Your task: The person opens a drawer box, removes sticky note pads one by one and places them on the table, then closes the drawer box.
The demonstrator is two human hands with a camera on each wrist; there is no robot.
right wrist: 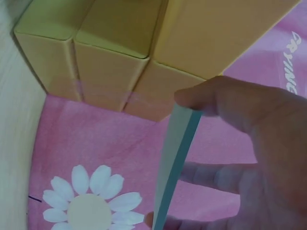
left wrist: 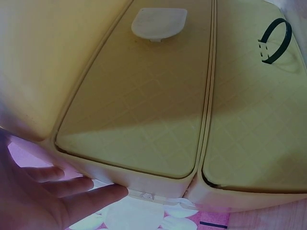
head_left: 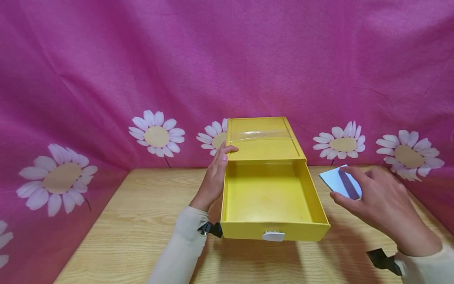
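A yellow drawer cabinet (head_left: 262, 149) stands on the table, its top drawer (head_left: 264, 197) pulled far out with a bare floor and a white pull tab (head_left: 274, 236). My left hand (head_left: 213, 179) rests against the cabinet's left side near the top front edge. Its fingers (left wrist: 96, 199) stretch fairly straight along that side in the left wrist view. Just right of the drawer, my right hand (head_left: 384, 205) pinches a thin, pale blue square pad (head_left: 331, 182) by its edges, above the table. Seen edge-on in the right wrist view, the pad (right wrist: 176, 163) sits between thumb and fingers.
Lower drawers show in the left wrist view, one with a white tab (left wrist: 159, 23), another with a dark loop (left wrist: 289, 36). Clear tape (head_left: 260, 135) crosses the cabinet's top. Pink flowered cloth (head_left: 227, 59) hangs behind the wooden table (head_left: 142, 221).
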